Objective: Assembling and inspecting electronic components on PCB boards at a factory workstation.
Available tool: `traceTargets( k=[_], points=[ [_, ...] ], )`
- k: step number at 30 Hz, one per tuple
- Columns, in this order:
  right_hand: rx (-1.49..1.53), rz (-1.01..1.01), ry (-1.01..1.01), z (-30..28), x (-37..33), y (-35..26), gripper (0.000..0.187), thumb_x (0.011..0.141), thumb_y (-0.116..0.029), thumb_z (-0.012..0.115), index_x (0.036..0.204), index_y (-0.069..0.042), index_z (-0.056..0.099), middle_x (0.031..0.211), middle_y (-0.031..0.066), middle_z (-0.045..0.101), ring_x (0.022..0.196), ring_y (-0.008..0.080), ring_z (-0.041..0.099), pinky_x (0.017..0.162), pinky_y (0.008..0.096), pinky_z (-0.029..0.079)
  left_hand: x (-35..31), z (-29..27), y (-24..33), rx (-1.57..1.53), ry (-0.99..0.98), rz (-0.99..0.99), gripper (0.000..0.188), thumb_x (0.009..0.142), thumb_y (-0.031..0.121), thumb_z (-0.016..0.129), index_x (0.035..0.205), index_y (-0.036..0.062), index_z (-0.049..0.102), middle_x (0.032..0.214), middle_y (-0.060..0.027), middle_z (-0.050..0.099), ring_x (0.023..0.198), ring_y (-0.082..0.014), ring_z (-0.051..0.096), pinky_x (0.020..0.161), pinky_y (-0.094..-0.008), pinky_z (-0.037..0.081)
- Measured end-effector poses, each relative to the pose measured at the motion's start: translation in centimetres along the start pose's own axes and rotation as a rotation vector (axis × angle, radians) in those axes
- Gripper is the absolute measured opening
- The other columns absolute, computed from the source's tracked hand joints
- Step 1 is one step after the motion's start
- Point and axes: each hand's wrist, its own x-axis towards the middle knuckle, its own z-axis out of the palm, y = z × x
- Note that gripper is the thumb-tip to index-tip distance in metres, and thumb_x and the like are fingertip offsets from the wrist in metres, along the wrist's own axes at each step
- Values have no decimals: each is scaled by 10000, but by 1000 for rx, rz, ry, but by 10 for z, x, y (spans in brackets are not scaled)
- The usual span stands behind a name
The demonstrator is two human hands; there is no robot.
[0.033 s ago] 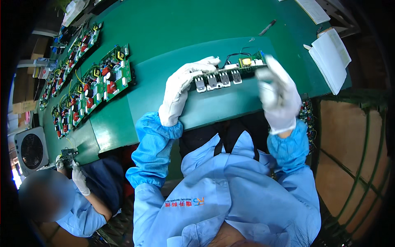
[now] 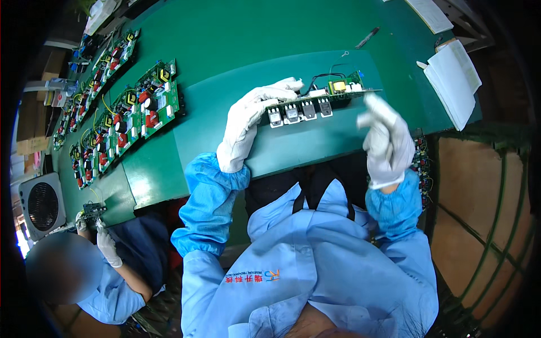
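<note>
My left hand [image 2: 248,124], in a white glove, holds the left end of a green circuit board [image 2: 344,94]. The board is tilted on edge above the table mat. Along its near side several black transistors [image 2: 308,110] stick out in a row with pale metal tabs. A yellow transformer [image 2: 339,85], white connectors and dark wires with a ring terminal sit on its far side. My right hand [image 2: 387,141], gloved too, is just off the board's right end. Its index finger is stretched out and the others are partly bent, with nothing visible between them.
Rows of circuit boards [image 2: 149,107] stand on the green table [image 2: 225,34] at left. A pen [image 2: 367,38] and papers [image 2: 452,84] lie at the far right. At lower left a co-worker's gloved hands [image 2: 107,245] handle a small board near a fan [image 2: 43,204].
My right hand has drawn slightly down and away from the board, baring its right end. The board has tilted a little; my left hand keeps its place.
</note>
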Motion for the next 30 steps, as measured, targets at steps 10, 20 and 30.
traceTargets(
  k=[10,20,30],
  points=[
    [-402,-243,-546,63,-12,18,433,812,-190,598,1203,-8,553,1197,177,569,1150,299,527,997,403,399,15,-7,-4,96,-11,-16,323,926,188,434,1062,-50,604,1192,-191,573,1278,-326,393,1070,-411,292],
    [-524,-280,-485,76,-16,21,439,836,-267,585,1177,10,562,1090,169,630,1042,302,598,968,394,427,19,-9,-15,80,16,3,324,907,186,455,1050,-57,613,1174,-190,584,1240,-317,438,1041,-395,337],
    [-407,-312,-511,95,-29,0,425,849,-234,572,1196,10,539,1209,161,565,1129,265,545,984,375,406,11,-4,-14,189,48,-6,486,904,346,405,1047,-88,569,1169,-262,556,1172,-363,489,1034,-434,334]
  ],
)
